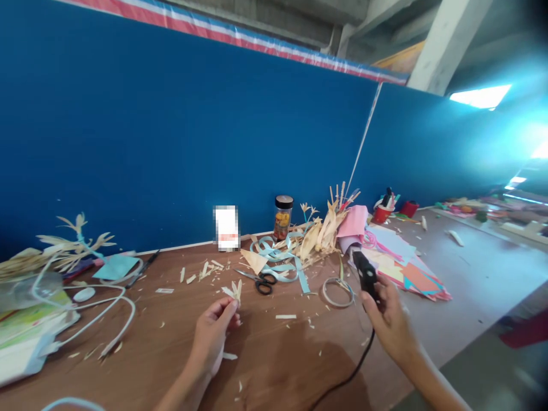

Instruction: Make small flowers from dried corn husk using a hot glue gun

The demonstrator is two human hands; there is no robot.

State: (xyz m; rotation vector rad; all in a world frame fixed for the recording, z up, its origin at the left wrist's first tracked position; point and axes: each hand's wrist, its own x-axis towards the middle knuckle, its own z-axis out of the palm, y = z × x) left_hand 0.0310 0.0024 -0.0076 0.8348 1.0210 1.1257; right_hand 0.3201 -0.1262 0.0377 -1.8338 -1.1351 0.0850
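Observation:
My left hand [217, 325] is closed in a pinch over the brown table. Between its fingertips is a small flower of pale dried corn husk [237, 290], its strips fanning upward. My right hand [391, 319] is wrapped round a black glue gun [366, 274] with a black cord [353, 374] trailing down to the table's front. Between the hands, black-handled scissors [264, 282] lie beside light blue ribbon [278, 265]. A roll of narrow tape or wire [338, 292] lies just left of the glue gun.
Corn husks [323, 234] are heaped by a lidded jar [283, 220] at the blue partition [192, 125]. Coloured paper [422, 279] and a red cup of pens [382, 214] lie rightward. White cables [124, 302] and a husk flower [81, 242] are at left. Husk scraps litter the table.

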